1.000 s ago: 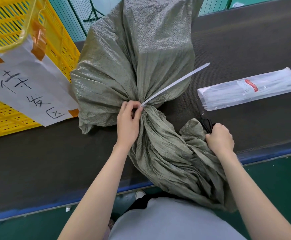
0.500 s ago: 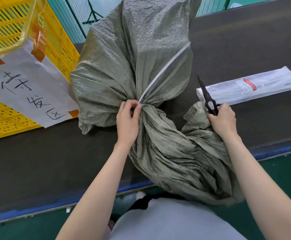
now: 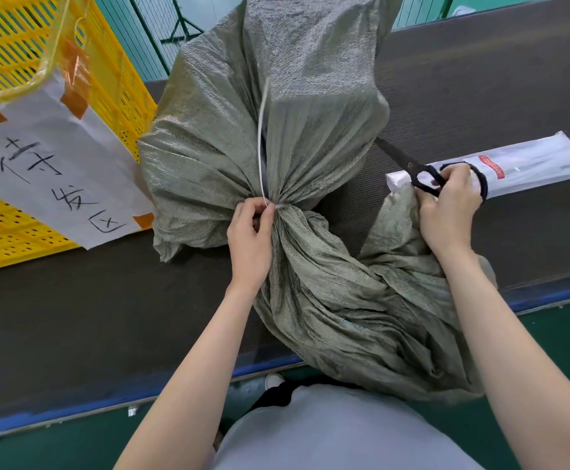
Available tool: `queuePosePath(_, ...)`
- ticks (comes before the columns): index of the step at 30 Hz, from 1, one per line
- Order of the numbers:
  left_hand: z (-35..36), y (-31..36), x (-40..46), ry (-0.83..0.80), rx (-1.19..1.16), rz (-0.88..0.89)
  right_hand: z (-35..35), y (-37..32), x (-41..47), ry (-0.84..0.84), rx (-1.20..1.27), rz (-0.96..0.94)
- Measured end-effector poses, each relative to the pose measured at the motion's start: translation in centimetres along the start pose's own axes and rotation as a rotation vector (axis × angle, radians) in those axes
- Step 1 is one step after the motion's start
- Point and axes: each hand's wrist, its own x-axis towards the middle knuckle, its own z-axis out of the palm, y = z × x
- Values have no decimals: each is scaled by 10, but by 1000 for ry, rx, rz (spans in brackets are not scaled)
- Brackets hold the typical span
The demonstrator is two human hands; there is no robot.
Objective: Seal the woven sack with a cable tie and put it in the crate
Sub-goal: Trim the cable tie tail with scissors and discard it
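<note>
A grey-green woven sack [image 3: 276, 106] lies on the dark table, its neck gathered tight by a white cable tie [image 3: 260, 144]. The tie's long free tail points up and away over the sack. My left hand [image 3: 251, 239] pinches the tie at the cinched neck. The loose mouth of the sack spreads toward me over the table's edge. My right hand [image 3: 448, 212] holds black scissors [image 3: 412, 167] above the loose cloth, blades pointing at the sack's right side. The yellow crate [image 3: 12, 52] stands at the far left.
A white paper sign [image 3: 49, 171] with handwritten characters is taped to the crate's front. A clear packet of cable ties [image 3: 531, 164] lies on the table at the right. The table has a blue front edge [image 3: 548, 295]. Green fencing runs behind.
My right hand lifted the scissors from the table and raised them toward the sack. The tie's tail swung from pointing right to pointing straight away. My left hand stayed at the neck.
</note>
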Motion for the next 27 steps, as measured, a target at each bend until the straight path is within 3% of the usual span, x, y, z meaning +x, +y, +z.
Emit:
queuePosePath(19, 0, -4, 0, 1, -22, 5, 6, 26, -40, -189, 241, 326)
queuePosePath(23, 1, -6, 1, 2, -42, -5, 0, 21, -51, -156, 311, 259)
queuePosePath(27, 1, -5, 0, -4, -70, -33, -9, -3, -38, -120, 248, 12)
